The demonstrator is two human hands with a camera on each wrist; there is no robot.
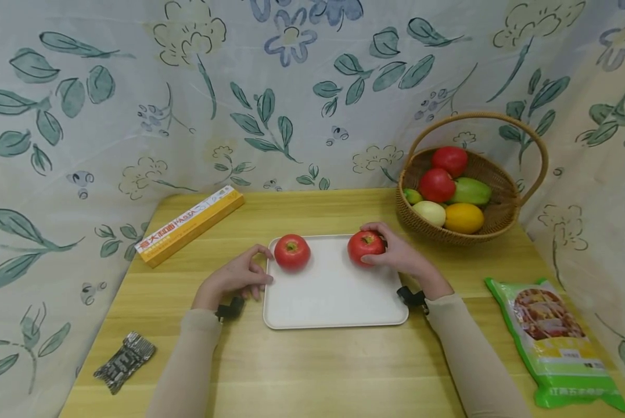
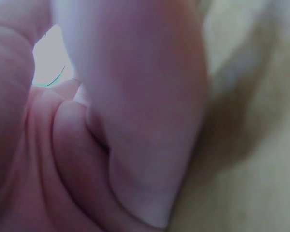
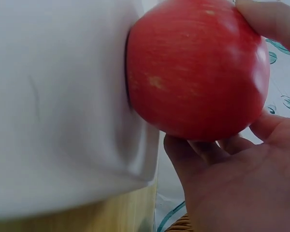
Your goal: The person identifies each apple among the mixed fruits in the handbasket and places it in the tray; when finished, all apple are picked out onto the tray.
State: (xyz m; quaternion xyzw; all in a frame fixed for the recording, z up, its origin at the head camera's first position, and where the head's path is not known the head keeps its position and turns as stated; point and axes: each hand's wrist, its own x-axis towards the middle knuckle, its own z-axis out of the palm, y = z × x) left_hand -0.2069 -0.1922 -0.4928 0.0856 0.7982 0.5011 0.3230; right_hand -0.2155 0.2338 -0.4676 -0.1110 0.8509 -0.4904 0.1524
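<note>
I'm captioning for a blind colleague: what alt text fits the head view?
A person's right hand grips a red apple on a white tray, a second apple near its back left corner, the left hand at its left edge. Around it on a wooden table: pasta box, dark packet, green bag and wicker produce basket.

Around the table (image 1: 312, 377)
A box (image 1: 189, 226) is seen at 10 o'clock, a basket (image 1: 503, 203) at 2, a green bag (image 1: 558, 342) at 4, a packet (image 1: 124, 363) at 8.
</note>
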